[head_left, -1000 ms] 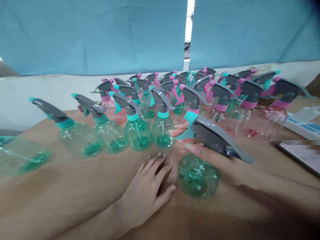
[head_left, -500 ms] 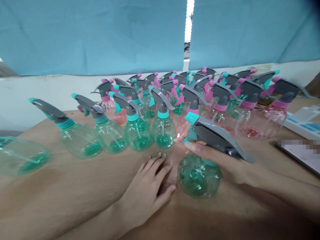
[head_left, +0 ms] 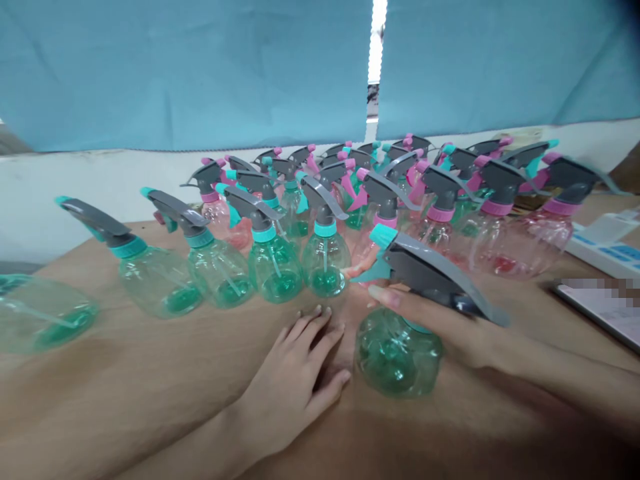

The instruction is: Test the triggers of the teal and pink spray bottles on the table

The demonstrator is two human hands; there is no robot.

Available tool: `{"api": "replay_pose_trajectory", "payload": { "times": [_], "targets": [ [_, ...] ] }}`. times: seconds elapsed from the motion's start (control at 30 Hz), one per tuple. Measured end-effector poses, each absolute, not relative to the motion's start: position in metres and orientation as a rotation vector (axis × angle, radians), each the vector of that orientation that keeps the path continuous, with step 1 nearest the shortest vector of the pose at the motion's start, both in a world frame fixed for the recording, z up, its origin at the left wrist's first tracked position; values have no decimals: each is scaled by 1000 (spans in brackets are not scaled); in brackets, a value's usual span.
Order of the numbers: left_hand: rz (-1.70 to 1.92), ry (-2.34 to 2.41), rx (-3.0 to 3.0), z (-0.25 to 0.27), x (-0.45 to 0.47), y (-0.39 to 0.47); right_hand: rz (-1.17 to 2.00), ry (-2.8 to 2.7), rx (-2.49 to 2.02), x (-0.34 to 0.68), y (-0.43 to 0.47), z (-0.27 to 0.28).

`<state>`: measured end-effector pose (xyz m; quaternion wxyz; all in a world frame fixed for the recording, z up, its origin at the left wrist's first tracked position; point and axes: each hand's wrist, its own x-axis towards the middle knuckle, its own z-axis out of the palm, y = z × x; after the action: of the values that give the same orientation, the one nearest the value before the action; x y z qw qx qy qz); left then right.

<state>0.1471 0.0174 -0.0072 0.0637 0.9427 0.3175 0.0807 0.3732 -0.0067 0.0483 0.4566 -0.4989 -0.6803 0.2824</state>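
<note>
My right hand (head_left: 445, 317) is wrapped round the neck of a green spray bottle (head_left: 397, 357) with a grey trigger head and a turquoise nozzle. Its thumb lies across the near side of the neck, and a finger shows by the turquoise trigger. The bottle tilts slightly at the front of the table, left of the wrist. Palm down on the wood, my left hand (head_left: 295, 373) rests open with its fingers spread, holding nothing. Just beyond its fingertips stands another green spray bottle (head_left: 327, 263), apart from the hand.
Several green and pink spray bottles stand close together behind my hands on the wooden table (head_left: 165, 373). A phone (head_left: 600, 310) lies at the right, with a white and blue device (head_left: 613, 247) behind it. A blue curtain (head_left: 200, 73) hangs at the back.
Little differs. The finger at the trigger of the held bottle has shifted slightly; my left hand stays in place, and the standing bottles have not been moved.
</note>
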Motion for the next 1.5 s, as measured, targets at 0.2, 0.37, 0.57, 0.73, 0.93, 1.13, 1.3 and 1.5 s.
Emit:
{"api": "replay_pose_trajectory", "payload": {
  "times": [0.2,0.37,0.57,0.73,0.93,1.13,1.3,1.5],
  "targets": [
    [213,969,2841,-7,148,17,791,-1609,-1202,364,-7,55],
    [222,972,2842,-6,148,18,839,-1587,-1200,365,-7,54],
    [236,966,2825,-6,148,17,837,-1604,-1186,365,-8,54],
    [238,962,2831,-5,148,17,832,-1621,-1157,365,-6,57],
    [199,965,2828,-5,148,17,826,-1617,-1153,365,-6,55],
    [223,972,2824,-6,148,17,857,-1626,-1172,365,-4,56],
    [217,962,2820,-5,148,17,909,-1630,-1130,366,-4,57],
    [250,956,2821,-6,148,17,921,-1607,-1148,365,-4,55]
  ]
}}
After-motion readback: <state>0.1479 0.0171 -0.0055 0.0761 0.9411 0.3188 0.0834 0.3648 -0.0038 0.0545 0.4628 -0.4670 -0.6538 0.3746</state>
